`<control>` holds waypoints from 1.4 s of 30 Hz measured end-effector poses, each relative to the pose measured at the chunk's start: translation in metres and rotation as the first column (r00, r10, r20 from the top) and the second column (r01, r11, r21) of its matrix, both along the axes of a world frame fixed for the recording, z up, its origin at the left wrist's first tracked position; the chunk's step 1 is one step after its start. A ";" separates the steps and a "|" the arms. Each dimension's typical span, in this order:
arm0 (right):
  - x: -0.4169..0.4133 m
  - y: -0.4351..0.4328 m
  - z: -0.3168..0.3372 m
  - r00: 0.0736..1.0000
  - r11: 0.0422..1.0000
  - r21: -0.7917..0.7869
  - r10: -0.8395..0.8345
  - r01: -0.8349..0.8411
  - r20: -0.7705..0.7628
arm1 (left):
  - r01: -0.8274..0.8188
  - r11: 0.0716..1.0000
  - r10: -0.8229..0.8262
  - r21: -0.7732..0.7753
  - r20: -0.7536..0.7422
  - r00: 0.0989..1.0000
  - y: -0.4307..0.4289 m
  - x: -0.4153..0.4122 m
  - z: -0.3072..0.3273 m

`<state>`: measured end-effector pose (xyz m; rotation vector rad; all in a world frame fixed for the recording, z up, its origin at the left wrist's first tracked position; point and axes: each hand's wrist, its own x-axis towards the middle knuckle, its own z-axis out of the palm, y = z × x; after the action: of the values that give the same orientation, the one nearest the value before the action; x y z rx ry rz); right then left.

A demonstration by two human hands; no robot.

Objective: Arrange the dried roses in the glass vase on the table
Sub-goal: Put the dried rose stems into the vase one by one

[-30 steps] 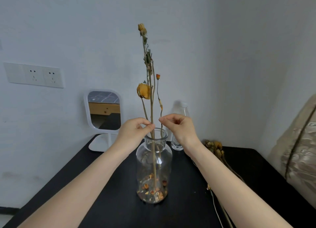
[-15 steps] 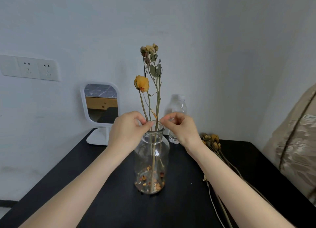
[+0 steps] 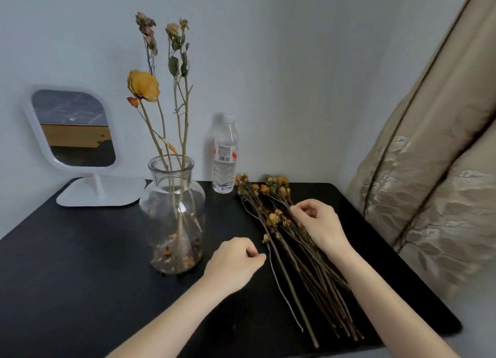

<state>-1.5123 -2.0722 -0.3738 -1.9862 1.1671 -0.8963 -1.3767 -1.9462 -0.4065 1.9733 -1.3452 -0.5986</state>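
The glass vase [image 3: 171,212] stands on the black table [image 3: 80,263], left of centre, with dried petals at its bottom. Three dried rose stems [image 3: 180,108] rise from it, one bearing a big yellow rose [image 3: 143,86]. To the right lies a bundle of dried roses [image 3: 292,253], heads toward the wall. My right hand [image 3: 320,227] rests on the bundle, fingertips curled and pinching a stem near the heads. My left hand [image 3: 233,261] hovers between vase and bundle, fingers curled with the thumb against the forefinger, holding nothing. A thin pale stem [image 3: 281,290] lies just right of it.
A white standing mirror [image 3: 72,132] is at the back left. A clear plastic water bottle [image 3: 225,156] stands against the wall behind the vase. A beige patterned curtain [image 3: 434,175] hangs at the table's right edge. The wall closes the back.
Both hands let go of the stems at the vase mouth and dropped to the right. My right hand now pinches a stem in the bundle; the view has swung right and down.
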 end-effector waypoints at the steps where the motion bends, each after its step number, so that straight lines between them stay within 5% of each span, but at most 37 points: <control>1: -0.010 -0.005 -0.006 0.998 0.999 0.024 -0.020 0.022 -0.065 | -0.016 1.000 0.016 0.016 0.001 1.000 -0.008 -0.003 -0.005; 15: -0.003 -0.018 -0.026 0.858 0.993 -0.002 0.102 -0.120 -0.504 | -0.138 0.984 0.141 0.110 -0.017 0.990 -0.069 -0.023 -0.029; 20: 0.013 -0.017 -0.027 0.759 0.992 0.007 0.100 -0.125 -0.643 | -0.154 0.980 0.176 0.128 -0.194 0.965 -0.074 -0.021 -0.031; 29: 0.017 -0.013 -0.026 0.740 0.997 -0.053 0.011 -0.064 -0.673 | -0.191 0.979 0.203 0.067 -0.303 0.931 -0.067 -0.024 -0.024; 42: 0.007 -0.021 -0.012 0.876 1.000 0.023 0.008 0.003 -0.482 | -0.201 0.980 0.192 0.013 -0.355 0.915 -0.057 -0.016 -0.011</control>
<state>-1.5057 -2.0929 -0.3858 -2.2636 1.4316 -0.3800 -1.3930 -2.0032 -0.4176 1.8436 -0.9162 -0.7931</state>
